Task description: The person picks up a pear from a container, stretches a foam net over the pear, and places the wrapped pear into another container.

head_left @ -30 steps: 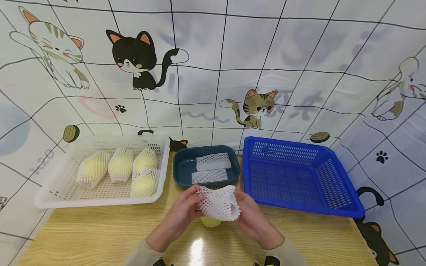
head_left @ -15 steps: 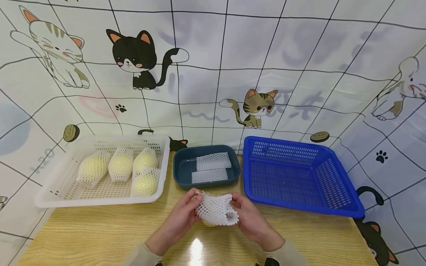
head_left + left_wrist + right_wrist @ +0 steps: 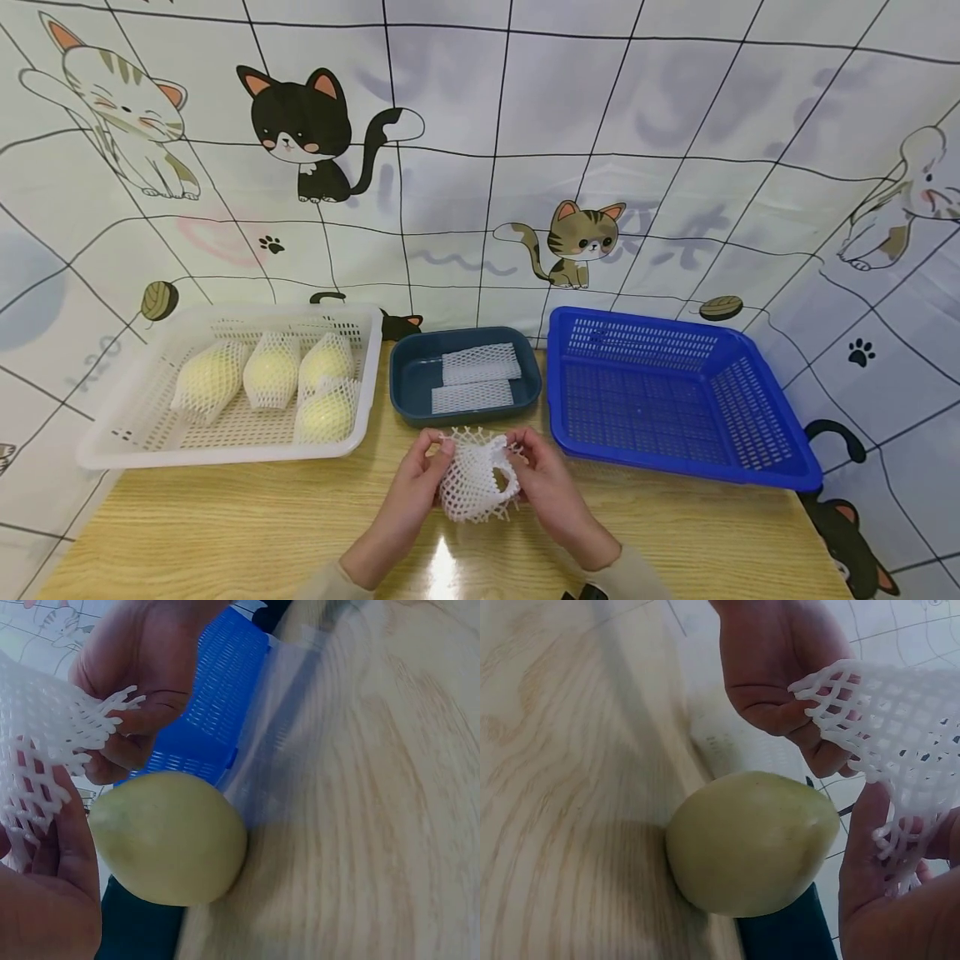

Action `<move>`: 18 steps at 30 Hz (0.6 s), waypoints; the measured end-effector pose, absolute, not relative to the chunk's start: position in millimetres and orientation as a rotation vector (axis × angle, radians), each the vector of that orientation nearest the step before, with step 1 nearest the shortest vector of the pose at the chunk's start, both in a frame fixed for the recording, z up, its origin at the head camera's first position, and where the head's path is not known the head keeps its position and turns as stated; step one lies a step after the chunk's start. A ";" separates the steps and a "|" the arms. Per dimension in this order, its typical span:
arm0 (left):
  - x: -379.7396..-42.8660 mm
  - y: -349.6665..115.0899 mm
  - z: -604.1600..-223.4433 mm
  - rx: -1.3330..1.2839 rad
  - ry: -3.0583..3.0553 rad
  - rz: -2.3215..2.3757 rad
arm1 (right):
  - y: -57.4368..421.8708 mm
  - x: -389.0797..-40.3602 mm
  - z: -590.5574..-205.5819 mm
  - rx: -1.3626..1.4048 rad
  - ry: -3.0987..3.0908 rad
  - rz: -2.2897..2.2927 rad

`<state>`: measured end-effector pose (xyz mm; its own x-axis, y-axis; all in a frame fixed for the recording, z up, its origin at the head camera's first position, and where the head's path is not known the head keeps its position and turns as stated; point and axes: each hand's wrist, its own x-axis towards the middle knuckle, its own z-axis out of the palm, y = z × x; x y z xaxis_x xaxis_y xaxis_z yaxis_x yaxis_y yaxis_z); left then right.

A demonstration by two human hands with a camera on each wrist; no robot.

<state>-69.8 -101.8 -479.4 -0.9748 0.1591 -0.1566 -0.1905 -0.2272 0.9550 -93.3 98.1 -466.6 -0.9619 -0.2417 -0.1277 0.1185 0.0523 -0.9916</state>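
Both hands hold a white foam net sleeve [image 3: 474,487] above the wooden table. My left hand [image 3: 408,492] pinches its left side between thumb and fingers. Opposite, my right hand [image 3: 553,496] grips the right side, and the sleeve's round mouth gapes between them. Below the net a bare, pale yellow-green pomelo [image 3: 169,840] rests on the table, apart from both hands in the wrist views; the sleeve hides it from the head view. A dark teal tray [image 3: 412,410] stands just beyond the hands, with two flat foam net sleeves [image 3: 480,364] in it.
At the left, a white basket [image 3: 225,457] contains several pomelos [image 3: 272,371] in foam nets. A blue basket [image 3: 637,408] stands at the right. A cat-patterned sheet [image 3: 450,192] rises behind the table [image 3: 247,525].
The hands have drawn the sleeve slightly toward the person and spread it, so its mouth now shows wide. The pomelo that peeked out below it is now covered in the head view.
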 end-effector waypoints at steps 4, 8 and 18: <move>-71.5 -101.2 -482.8 -0.088 1.841 2.299 | 94.2 -96.3 -474.5 -0.127 2.118 -2.007; -72.8 -102.2 -488.0 -0.124 1.869 2.291 | 92.3 -99.6 -481.6 -0.128 2.141 -2.002; -77.2 -103.9 -500.4 -0.178 1.934 2.233 | 91.7 -105.7 -489.3 -0.063 2.127 -1.979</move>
